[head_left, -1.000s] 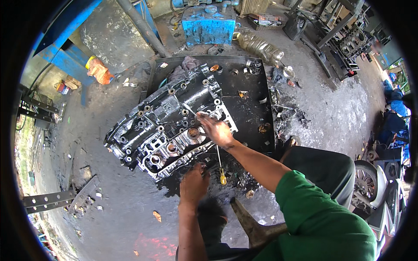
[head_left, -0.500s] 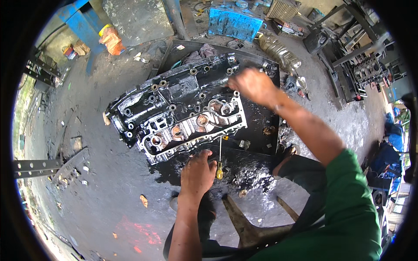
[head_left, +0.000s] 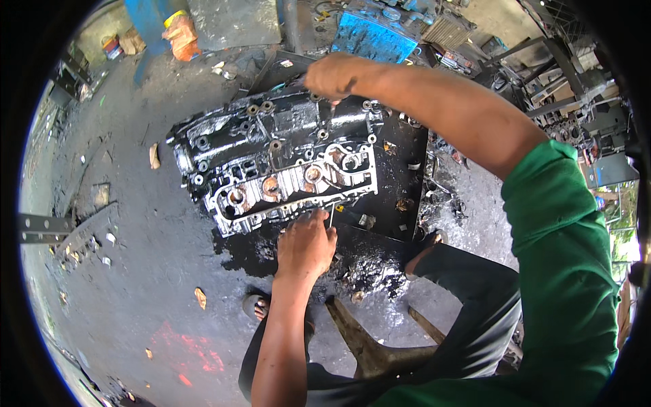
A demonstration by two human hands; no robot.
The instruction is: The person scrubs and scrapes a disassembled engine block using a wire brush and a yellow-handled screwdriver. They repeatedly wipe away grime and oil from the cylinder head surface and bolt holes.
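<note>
A black, oil-coated engine valve cover (head_left: pixel 224 130) lies tilted across the middle, its near part a bare silver casting with several round holes. At its near edge is my left hand (head_left: pixel 305 245), with the fingers bent against the metal and the fingertips partly hidden. Beside the left thumb shows the thin shaft of a screwdriver (head_left: pixel 332 217); its handle is hidden. My right arm reaches across to the far side, where my right hand (head_left: pixel 336 76) is closed above the cover's far edge. What it holds, if anything, is hidden.
Under the cover's right side is a black metal tray (head_left: pixel 400 220). A blue box (head_left: pixel 373 37) stands beyond. Wet oil (head_left: pixel 380 268) covers floor near my feet, by a stool (head_left: pixel 386 359). Metal racks and engine parts (head_left: pixel 569 129) fill the right side.
My right hand has swung left and farther away, over the cover's far edge. My left hand has shifted slightly up against the near edge, and the screwdriver's yellow handle has gone from sight.
</note>
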